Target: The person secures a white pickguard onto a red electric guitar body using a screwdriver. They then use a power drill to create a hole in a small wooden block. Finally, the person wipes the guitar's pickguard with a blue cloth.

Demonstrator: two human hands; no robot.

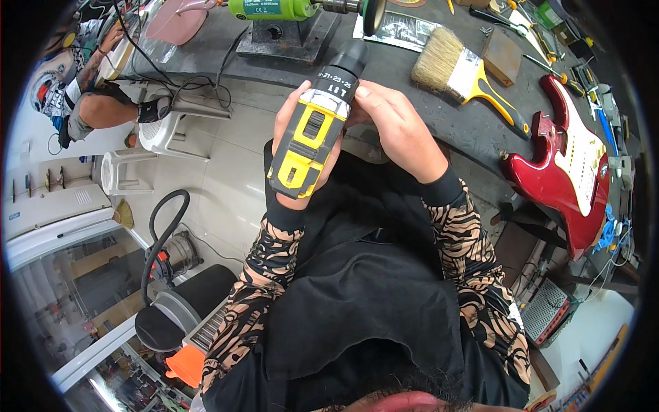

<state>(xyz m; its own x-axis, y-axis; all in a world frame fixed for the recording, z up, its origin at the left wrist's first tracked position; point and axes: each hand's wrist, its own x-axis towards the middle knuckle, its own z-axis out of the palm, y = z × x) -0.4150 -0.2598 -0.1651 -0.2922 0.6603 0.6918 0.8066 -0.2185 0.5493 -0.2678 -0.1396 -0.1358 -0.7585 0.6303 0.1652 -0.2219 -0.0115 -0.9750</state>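
A yellow and black cordless drill (300, 147) is held out in front of my chest, its black chuck pointing away over the near edge of the workbench (391, 75). My left hand (283, 118) is closed around the drill from below, the fingers showing along its left side. My right hand (401, 134) is at the drill's right side, with the thumb against the numbered collar behind the chuck and the other fingers curled underneath, mostly hidden. The drill's handle is out of sight below its body.
Beyond the chuck stands a green bench grinder (271, 8) on a dark metal base. On the bench to the right lie a wide paintbrush (473, 75), a wooden block (502, 56) and a red guitar body (549, 161). Another person's leg (103, 110) and white stools (171, 134) are at the left.
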